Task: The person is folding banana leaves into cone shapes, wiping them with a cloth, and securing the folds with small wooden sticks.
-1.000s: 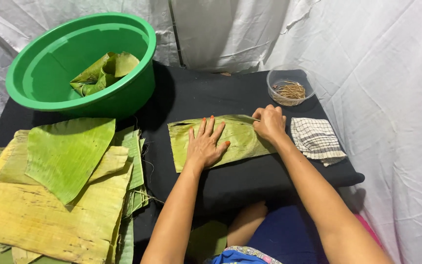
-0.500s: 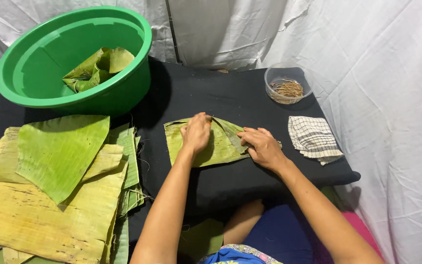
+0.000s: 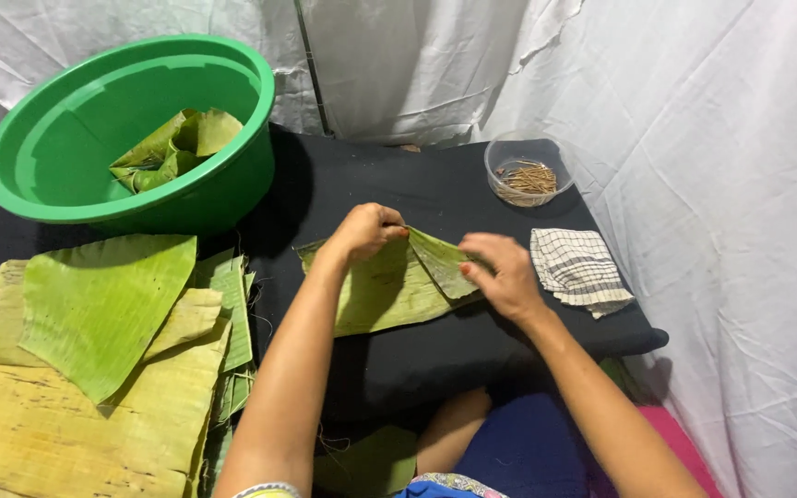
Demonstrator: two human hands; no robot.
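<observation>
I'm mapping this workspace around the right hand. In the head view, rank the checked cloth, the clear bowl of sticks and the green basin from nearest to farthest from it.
From the right hand:
1. Checked cloth, just to its right.
2. Clear bowl of sticks, beyond it at the table's far edge.
3. Green basin, far across on the left.

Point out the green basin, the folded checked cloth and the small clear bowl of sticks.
green basin [image 3: 260, 83]: head view, on the right rim.
folded checked cloth [image 3: 576, 267]: head view, on the middle of the top fold.
small clear bowl of sticks [image 3: 502, 152]: head view, on the left wall of the bowl.
</observation>
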